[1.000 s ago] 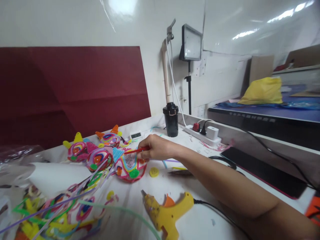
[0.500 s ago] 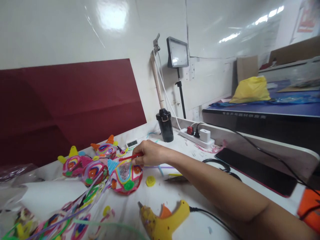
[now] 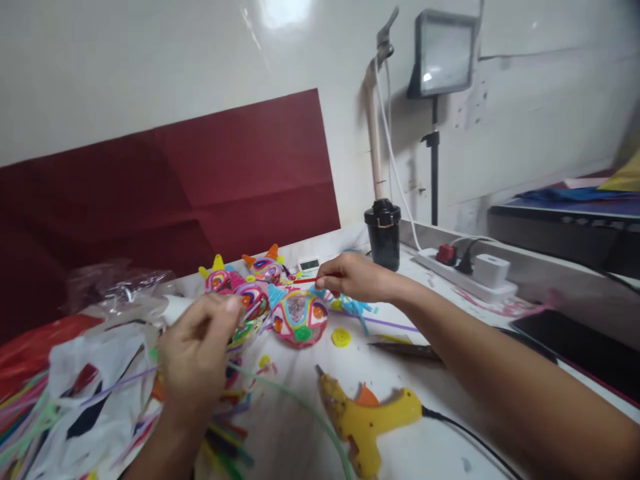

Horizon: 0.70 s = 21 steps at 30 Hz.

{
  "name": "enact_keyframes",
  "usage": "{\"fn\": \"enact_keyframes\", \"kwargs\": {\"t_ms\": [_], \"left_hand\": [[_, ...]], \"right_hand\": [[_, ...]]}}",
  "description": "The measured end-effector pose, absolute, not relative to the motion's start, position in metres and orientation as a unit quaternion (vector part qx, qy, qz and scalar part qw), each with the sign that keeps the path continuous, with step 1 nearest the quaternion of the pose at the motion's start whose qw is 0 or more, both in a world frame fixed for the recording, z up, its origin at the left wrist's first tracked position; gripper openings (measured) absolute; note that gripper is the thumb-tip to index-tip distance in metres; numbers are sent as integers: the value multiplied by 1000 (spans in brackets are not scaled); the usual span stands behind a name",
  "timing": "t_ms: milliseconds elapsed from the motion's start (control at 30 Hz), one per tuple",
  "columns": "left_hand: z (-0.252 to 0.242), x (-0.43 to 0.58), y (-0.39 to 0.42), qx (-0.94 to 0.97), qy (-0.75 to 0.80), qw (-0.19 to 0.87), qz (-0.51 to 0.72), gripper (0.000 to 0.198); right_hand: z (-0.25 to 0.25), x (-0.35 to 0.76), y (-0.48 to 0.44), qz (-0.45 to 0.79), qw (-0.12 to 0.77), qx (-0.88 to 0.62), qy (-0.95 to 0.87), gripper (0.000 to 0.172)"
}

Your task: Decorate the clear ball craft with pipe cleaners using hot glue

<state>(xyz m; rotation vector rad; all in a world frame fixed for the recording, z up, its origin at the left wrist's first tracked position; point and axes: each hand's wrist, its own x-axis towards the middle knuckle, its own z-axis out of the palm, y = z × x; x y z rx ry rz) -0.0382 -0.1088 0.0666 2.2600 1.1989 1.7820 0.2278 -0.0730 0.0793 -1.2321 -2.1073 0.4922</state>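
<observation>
My right hand (image 3: 345, 275) is closed in a pinch on a thin red stick (image 3: 305, 281), which points left above the colourful craft pieces. Just below it lies a round mask-like piece (image 3: 300, 320) with orange eyes, a green nose and rainbow bands. Several similar pieces, such as one with orange ears (image 3: 266, 268), sit behind and to its left. My left hand (image 3: 197, 357) hovers over the left side of the table, slightly blurred. Its thumb presses against the curled fingers, and whatever may be between them is hidden.
A yellow glue gun (image 3: 367, 417) lies in front, its black cord running right. Near it are a yellow disc (image 3: 341, 337) and dark pointed tool (image 3: 405, 348). A black cup (image 3: 384, 237), power strip (image 3: 467, 277) and phone-like black slab (image 3: 580, 350) stand farther right. Coloured strips (image 3: 30, 413) fill the left.
My left hand has come into view at the lower left. The camera has turned left, shifting the scene rightward. My right hand still holds the red stick near the round piece.
</observation>
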Motion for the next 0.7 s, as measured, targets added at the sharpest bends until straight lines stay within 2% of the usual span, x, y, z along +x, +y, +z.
{"fn": "enact_keyframes", "kwargs": {"t_ms": [33, 100, 233, 300, 467, 600, 700], "left_hand": [[63, -31, -101, 726, 379, 40, 572, 38], [56, -21, -90, 740, 392, 47, 544, 34], [46, -13, -82, 781, 353, 60, 512, 13], [45, -14, -82, 805, 342, 40, 483, 19], [46, -14, -82, 852, 314, -12, 420, 19], [44, -14, -80, 861, 293, -52, 413, 15], [46, -13, -77, 860, 293, -39, 417, 15]], "right_hand": [[79, 227, -73, 179, 311, -468, -808, 22], [78, 223, -74, 163, 297, -462, -820, 22], [76, 215, -79, 144, 278, -439, -842, 22], [74, 211, -81, 136, 276, -420, -854, 22], [68, 204, -86, 102, 298, -383, -868, 20], [67, 201, -87, 86, 303, -378, -870, 19], [66, 201, -87, 115, 324, -380, -859, 21]]}}
